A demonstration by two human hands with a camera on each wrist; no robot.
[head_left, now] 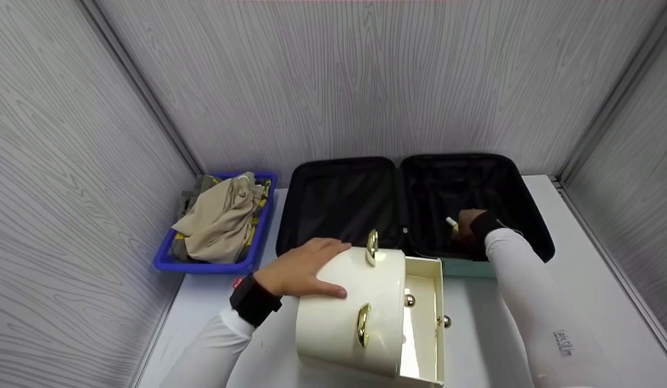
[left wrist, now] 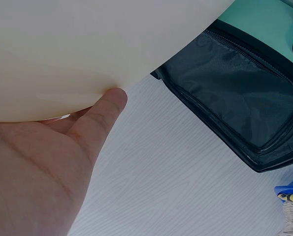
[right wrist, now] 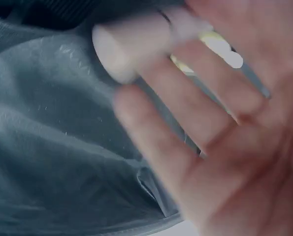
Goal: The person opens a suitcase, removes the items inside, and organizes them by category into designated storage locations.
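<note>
Cream cosmetic case (head_left: pixel 355 318) with gold handles sits nearest on the white surface (head_left: pixel 473 345), its drawer (head_left: pixel 425 323) pulled out to the right. On its top left the left hand (head_left: pixel 304 267) lies flat, fingers straight, thumb pressed against the side. Beyond it an open black suitcase (head_left: pixel 344 199) spreads across the far surface; in its right half the right hand (head_left: pixel 465 226) curls its fingers round a small white tube (head_left: pixel 451 221). At far left a blue basket (head_left: pixel 258 237) holds crumpled clothes (head_left: pixel 220 221).
</note>
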